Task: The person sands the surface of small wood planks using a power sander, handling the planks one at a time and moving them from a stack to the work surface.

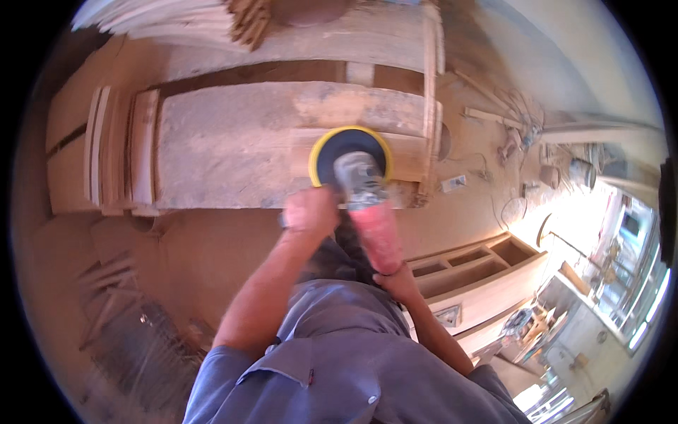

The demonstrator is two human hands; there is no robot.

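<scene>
An angle sander [374, 230] with a red body, a grey metal head and a dark round pad edged in yellow is held out in front of me. Closed beside its head, my left hand [311, 212] grips what appears to be the side handle, mostly hidden by the fingers. At the rear end of the red body, my right hand [399, 283] is wrapped round it. The pad overlaps a light wooden board [408, 157] lying along the near right part of the dusty workbench [226, 141]; whether they touch I cannot tell.
Boards stand stacked at the bench's left end [145, 148], and more wood strips [162, 21] lie at the far left. A wooden rail [429, 92] runs along the bench's right end. To my right is a wooden drawer frame [487, 265]. Cables [519, 116] trail over the dusty floor.
</scene>
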